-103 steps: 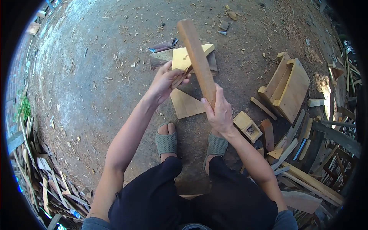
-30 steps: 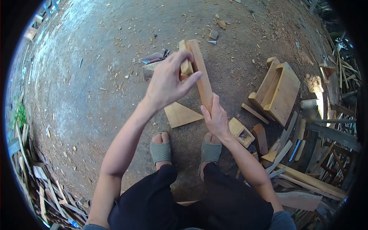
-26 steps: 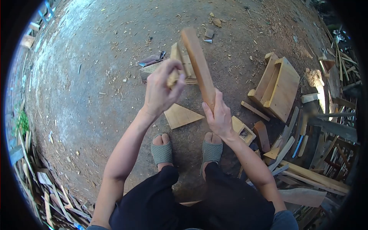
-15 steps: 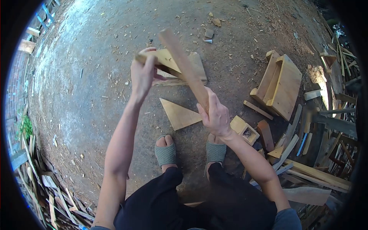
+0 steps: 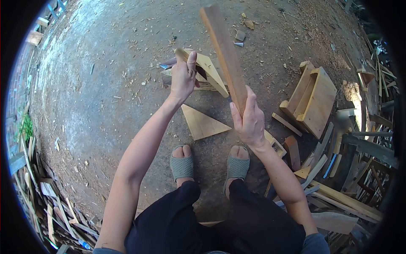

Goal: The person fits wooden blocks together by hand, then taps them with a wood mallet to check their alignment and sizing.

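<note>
the left hand (image 5: 182, 81) grips a pale wooden piece (image 5: 208, 68), the right hand (image 5: 251, 123) closed round a long wooden bar (image 5: 225, 54)

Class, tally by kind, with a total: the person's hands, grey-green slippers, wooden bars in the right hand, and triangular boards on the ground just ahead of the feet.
Left hand and right hand: 2
Slippers: 2
Wooden bar: 1
Triangular board: 1
Total: 6

Left arm (image 5: 130, 171) and right arm (image 5: 292, 188), extended forward, slightly bent.
Left hand (image 5: 184, 80), farther out, grips with thumb pointing away; right hand (image 5: 251, 122), nearer the body, grips with thumb likewise extended.
</note>
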Action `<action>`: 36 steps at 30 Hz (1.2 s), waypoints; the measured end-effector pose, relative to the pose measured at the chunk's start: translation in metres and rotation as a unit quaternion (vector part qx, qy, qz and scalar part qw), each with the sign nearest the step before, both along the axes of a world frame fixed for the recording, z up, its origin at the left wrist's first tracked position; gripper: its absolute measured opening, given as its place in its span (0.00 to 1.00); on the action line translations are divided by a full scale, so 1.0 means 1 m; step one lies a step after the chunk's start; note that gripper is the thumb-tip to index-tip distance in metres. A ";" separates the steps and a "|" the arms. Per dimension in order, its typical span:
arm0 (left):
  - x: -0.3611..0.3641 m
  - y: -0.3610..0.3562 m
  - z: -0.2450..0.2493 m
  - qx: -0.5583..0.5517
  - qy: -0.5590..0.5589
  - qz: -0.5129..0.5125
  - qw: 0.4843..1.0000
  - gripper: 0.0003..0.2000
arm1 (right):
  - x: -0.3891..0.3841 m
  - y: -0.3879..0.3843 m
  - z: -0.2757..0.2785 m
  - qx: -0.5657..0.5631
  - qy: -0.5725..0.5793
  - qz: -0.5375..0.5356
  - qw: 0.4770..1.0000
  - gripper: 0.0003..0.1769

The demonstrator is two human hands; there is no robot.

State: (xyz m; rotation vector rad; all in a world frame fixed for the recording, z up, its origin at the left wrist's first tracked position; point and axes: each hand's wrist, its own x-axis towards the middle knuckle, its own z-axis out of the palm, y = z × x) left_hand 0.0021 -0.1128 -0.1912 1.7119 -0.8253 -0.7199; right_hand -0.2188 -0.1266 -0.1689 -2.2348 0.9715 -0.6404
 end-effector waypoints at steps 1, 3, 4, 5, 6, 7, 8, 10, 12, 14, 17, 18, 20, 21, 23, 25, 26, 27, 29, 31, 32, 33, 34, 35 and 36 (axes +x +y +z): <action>-0.001 0.001 0.000 0.004 -0.017 -0.004 1.000 0.22 | 0.001 0.000 0.002 -0.024 -0.025 -0.005 0.999 0.31; 0.000 0.001 0.002 0.005 -0.037 -0.007 0.999 0.22 | -0.004 0.001 -0.005 -0.009 0.058 0.015 0.998 0.31; -0.001 -0.001 0.002 0.016 -0.039 0.004 0.999 0.23 | -0.006 0.001 -0.008 0.006 0.141 0.033 0.989 0.31; -0.002 -0.003 0.002 0.028 -0.041 0.014 0.999 0.23 | -0.007 0.000 -0.011 0.003 0.140 0.033 0.990 0.31; 0.001 -0.005 -0.004 0.026 -0.042 0.013 0.999 0.23 | -0.007 -0.002 -0.014 0.001 0.154 0.033 0.987 0.31; 0.007 -0.009 -0.012 -0.008 -0.130 0.006 0.991 0.23 | -0.005 -0.003 -0.014 -0.001 0.169 0.034 0.985 0.31; 0.008 -0.007 -0.021 -0.035 -0.214 -0.004 0.976 0.24 | -0.007 0.001 -0.011 0.005 0.172 0.034 0.985 0.31; 0.004 -0.012 -0.011 0.014 -0.144 0.000 0.989 0.23 | 0.000 0.002 0.004 -0.012 0.077 0.002 0.997 0.31; 0.000 -0.012 -0.008 0.063 -0.073 0.003 0.995 0.23 | 0.001 0.003 0.006 -0.041 0.041 -0.004 0.998 0.31; -0.001 -0.015 -0.007 0.060 -0.095 0.002 0.994 0.23 | 0.000 -0.002 0.005 -0.080 0.000 -0.011 0.997 0.31; 0.002 -0.014 -0.017 0.018 -0.159 0.013 0.987 0.25 | -0.003 -0.012 -0.003 0.051 0.226 0.015 0.973 0.30; 0.003 -0.014 -0.017 0.012 -0.175 0.014 0.984 0.25 | -0.002 -0.010 0.003 0.042 0.194 0.005 0.980 0.30; 0.004 -0.014 -0.017 0.047 -0.147 0.005 0.988 0.24 | -0.001 -0.005 0.010 0.035 0.165 -0.007 0.986 0.30; 0.002 -0.014 -0.013 0.079 -0.121 -0.004 0.990 0.24 | 0.001 0.001 0.013 -0.003 0.085 -0.020 0.996 0.30; 0.003 -0.015 -0.026 0.068 -0.141 -0.001 0.988 0.24 | -0.001 0.002 0.011 -0.049 0.001 -0.040 0.998 0.30; 0.005 -0.019 -0.026 0.052 -0.163 0.009 0.985 0.25 | -0.007 -0.001 -0.014 0.037 0.202 0.015 0.979 0.29; 0.004 -0.015 -0.025 0.038 -0.168 -0.004 0.985 0.25 | -0.011 -0.005 -0.026 0.017 0.168 0.026 0.985 0.30; 0.006 -0.015 -0.022 0.024 -0.175 -0.016 0.984 0.26 | -0.005 -0.011 -0.022 0.015 0.166 0.028 0.986 0.30; 0.004 -0.011 -0.024 0.053 -0.165 -0.013 0.985 0.25 | -0.002 -0.004 -0.014 0.027 0.068 -0.009 0.997 0.30; 0.005 -0.016 -0.024 0.062 -0.160 -0.005 0.985 0.25 | -0.004 0.000 -0.013 0.001 0.007 -0.017 1.000 0.29; 0.004 -0.017 -0.024 0.039 -0.173 0.005 0.984 0.25 | -0.006 0.001 -0.013 -0.025 -0.055 -0.028 0.998 0.28; 0.003 -0.019 -0.023 0.013 -0.185 0.015 0.983 0.24 | -0.009 -0.001 -0.021 -0.029 -0.054 -0.031 0.998 0.28; 0.004 -0.020 -0.020 0.007 -0.185 0.017 0.983 0.24 | -0.013 -0.005 -0.034 -0.009 0.034 -0.002 0.999 0.28; 0.005 -0.016 -0.018 0.001 -0.164 0.009 0.986 0.24 | -0.019 -0.008 -0.046 0.015 0.123 0.028 0.992 0.28; 0.006 -0.013 -0.018 -0.001 -0.144 0.000 0.990 0.23 | -0.016 -0.014 -0.037 0.041 0.144 0.032 0.988 0.29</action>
